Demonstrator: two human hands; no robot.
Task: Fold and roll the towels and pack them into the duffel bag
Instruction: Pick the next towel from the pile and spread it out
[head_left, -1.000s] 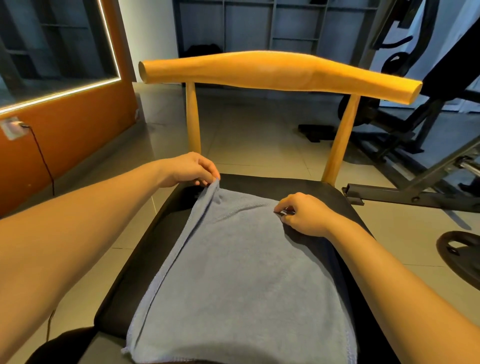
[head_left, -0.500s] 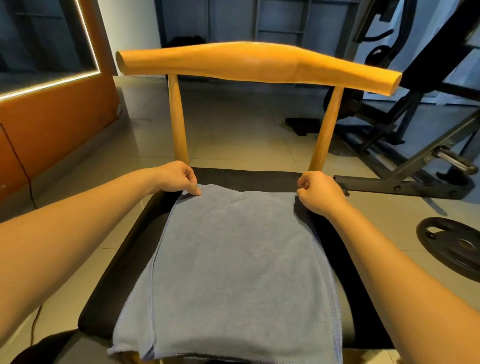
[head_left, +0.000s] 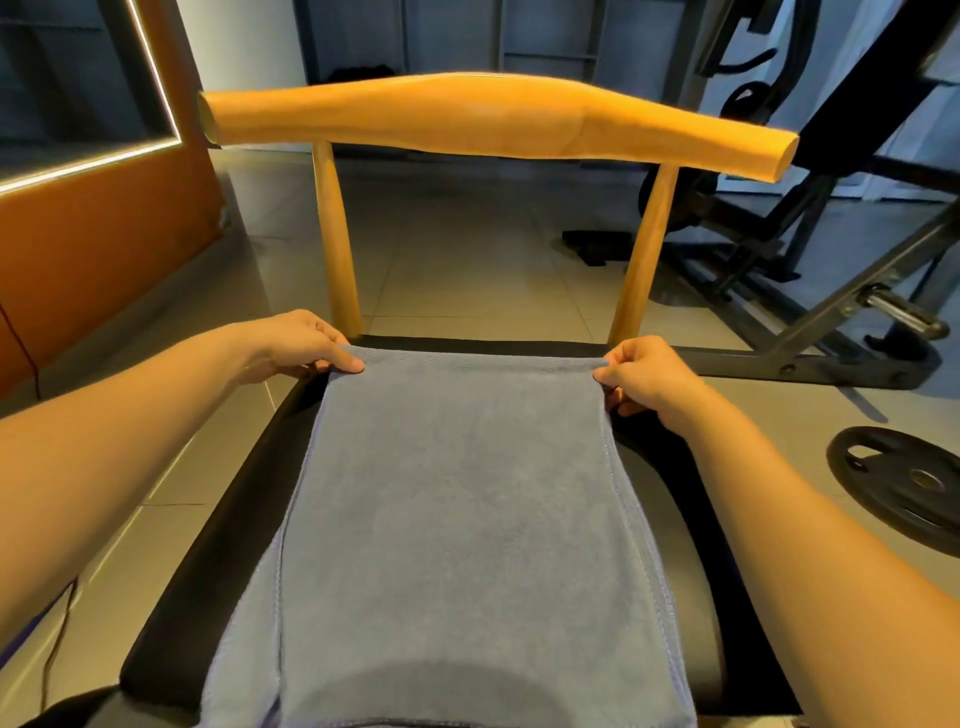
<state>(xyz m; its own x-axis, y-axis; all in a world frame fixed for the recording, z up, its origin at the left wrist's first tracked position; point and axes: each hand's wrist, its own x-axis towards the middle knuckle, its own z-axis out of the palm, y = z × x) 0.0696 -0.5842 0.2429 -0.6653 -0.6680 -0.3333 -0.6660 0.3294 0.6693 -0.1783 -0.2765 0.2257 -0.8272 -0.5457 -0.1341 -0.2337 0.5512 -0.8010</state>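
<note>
A grey-blue towel (head_left: 457, 519) lies folded double and flat on the black seat (head_left: 208, 561) of a wooden chair. Its far edge runs straight across near the seat's back. My left hand (head_left: 296, 343) pinches the towel's far left corner between thumb and fingers. My right hand (head_left: 644, 371) pinches the far right corner the same way. The towel's near end hangs over the seat's front edge. No duffel bag is in view.
The chair's curved wooden backrest (head_left: 493, 122) stands just beyond my hands on two posts. A black weight plate (head_left: 904, 483) lies on the tiled floor at right, with a gym machine frame (head_left: 831, 312) behind it. An orange wall (head_left: 93, 234) is at left.
My hands have moved apart and away from me, pulling the towel's far edge from bunched to straight and taut across the back of the seat.
</note>
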